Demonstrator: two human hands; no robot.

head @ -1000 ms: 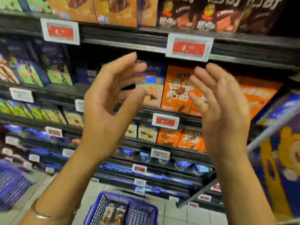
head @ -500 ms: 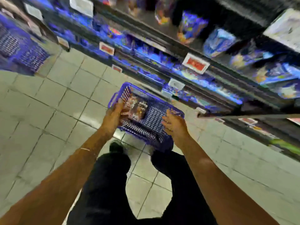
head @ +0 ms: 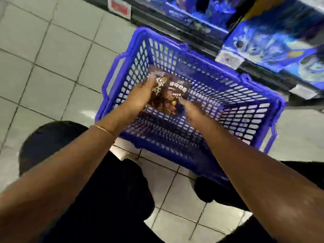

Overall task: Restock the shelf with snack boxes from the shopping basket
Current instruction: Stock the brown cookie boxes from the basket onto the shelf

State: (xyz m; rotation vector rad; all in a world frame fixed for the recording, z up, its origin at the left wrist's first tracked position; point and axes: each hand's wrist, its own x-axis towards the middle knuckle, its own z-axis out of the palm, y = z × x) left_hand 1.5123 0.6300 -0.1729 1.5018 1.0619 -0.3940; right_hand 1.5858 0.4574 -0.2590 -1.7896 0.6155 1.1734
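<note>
Basket (head: pixel 245 116): blue plastic mesh, standing on the tiled floor (head: pixel 52 50) w/ both hands inside it.

Snack boxes (head: pixel 175 92): dark brown w/ white print, lying in the basket btwn the two hands, toward its L end. Count not readable due to motion blur; looks like two side by side.

L hand (head: pixel 140 97):
- Reaches down into the basket, back of hand facing up.
- Fingers lie against the L edge of the snack boxes, in contact.
- Grip state: cannot tell. Blur hides whether the fingers wrap the edge or only rest on it.
- Thin bracelet (head: pixel 103 128) on the wrist, just outside the near basket wall.

R hand (head: pixel 191 107):
- Reaches in from the near side, fingertips at the lower R edge of the snack boxes.
- Grip state: cannot tell, for the same reason.
- Rest of the basket, to the R of this hand, shows bare mesh.

Shelf (head: pixel 192 37): beyond both hands, past the far rim of the basket. Bottom tiers carry blue packs (head: pixel 263 41), ahead and to the R of the R hand. Red-and-white price tag (head: pixel 120 7) on the shelf edge, ahead of the L hand.

Person's legs in dark trousers (head: pixel 105 190) show below the forearms, on the near side of the basket.
</note>
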